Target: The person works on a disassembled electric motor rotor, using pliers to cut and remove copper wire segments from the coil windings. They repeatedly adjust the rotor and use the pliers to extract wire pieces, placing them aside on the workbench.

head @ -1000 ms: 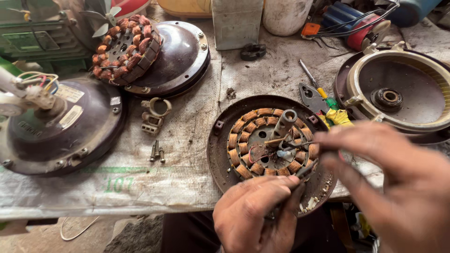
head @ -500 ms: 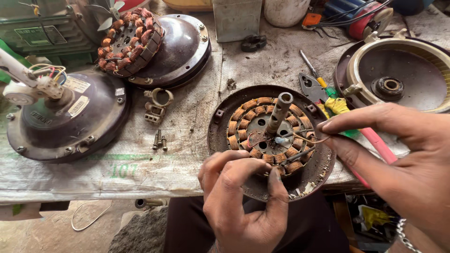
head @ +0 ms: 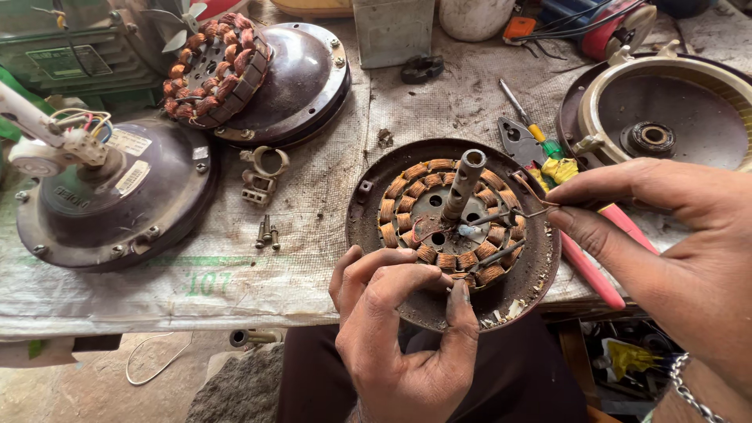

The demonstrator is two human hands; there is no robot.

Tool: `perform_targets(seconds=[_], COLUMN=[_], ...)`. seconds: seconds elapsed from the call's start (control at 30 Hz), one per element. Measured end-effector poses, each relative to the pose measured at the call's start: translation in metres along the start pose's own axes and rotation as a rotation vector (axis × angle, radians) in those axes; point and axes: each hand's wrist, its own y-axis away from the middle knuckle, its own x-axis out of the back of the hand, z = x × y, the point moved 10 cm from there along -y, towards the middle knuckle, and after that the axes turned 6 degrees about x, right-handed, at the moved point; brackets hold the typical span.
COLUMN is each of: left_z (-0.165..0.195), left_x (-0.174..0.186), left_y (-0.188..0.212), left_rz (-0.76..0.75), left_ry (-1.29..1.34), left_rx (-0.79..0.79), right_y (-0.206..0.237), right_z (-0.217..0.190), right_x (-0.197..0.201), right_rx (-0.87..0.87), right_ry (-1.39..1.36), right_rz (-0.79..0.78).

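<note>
A dark round fan motor cover (head: pixel 366 235) lies at the bench's near edge. In it sits a stator (head: pixel 427 254) ringed with copper coils, a steel shaft (head: pixel 464 182) standing up from its centre. My left hand (head: pixel 399 337) is curled at the stator's near side, thumb pressed on the near coils and fingertips at the rim. My right hand (head: pixel 674 251) comes in from the right. Its thumb and forefinger pinch a thin copper wire lead (head: pixel 531 196) that rises from the stator's right side.
A dark fan housing (head: pixel 117 211) with coloured wires lies at left. Behind it a second cover (head: pixel 305 78) carries another copper stator. A pale housing (head: pixel 666 117) is at right. Loose screws (head: pixel 266 235), a metal bracket (head: pixel 262 176), a screwdriver (head: pixel 521 110) and red-handled pliers (head: pixel 595 270) lie around.
My right hand has drawn back from over the stator to its right side and now pinches the wire lead. My left hand has shifted left along the near rim.
</note>
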Motion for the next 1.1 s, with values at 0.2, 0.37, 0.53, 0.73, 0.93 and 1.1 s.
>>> perform_targets(seconds=[0.2, 0.37, 0.53, 0.73, 0.93, 1.1], left_z=[0.002, 0.002, 0.002, 0.004, 0.004, 0.004], left_x=[0.001, 0.0, -0.001, 0.0, -0.002, -0.002], left_y=[-0.001, 0.0, 0.0, -0.001, -0.003, -0.004], left_rz=[0.009, 0.0, -0.012, -0.021, -0.036, -0.033], left_ry=[0.076, 0.059, 0.078, 0.079, 0.055, 0.059], left_rx=[-0.031, -0.03, -0.024, -0.022, -0.008, 0.005], right_y=[-0.002, -0.004, -0.003, -0.004, -0.004, -0.003], right_z=[0.0, -0.008, -0.014, -0.023, -0.023, -0.027], right_x=[-0.002, 0.0, -0.002, -0.001, 0.001, 0.003], right_rx=[-0.008, 0.01, 0.021, 0.077, 0.081, 0.097], right_ry=[0.016, 0.009, 0.004, 0.01, 0.011, 0.0], right_rz=[0.007, 0.036, 0.02, 0.03, 0.038, 0.06])
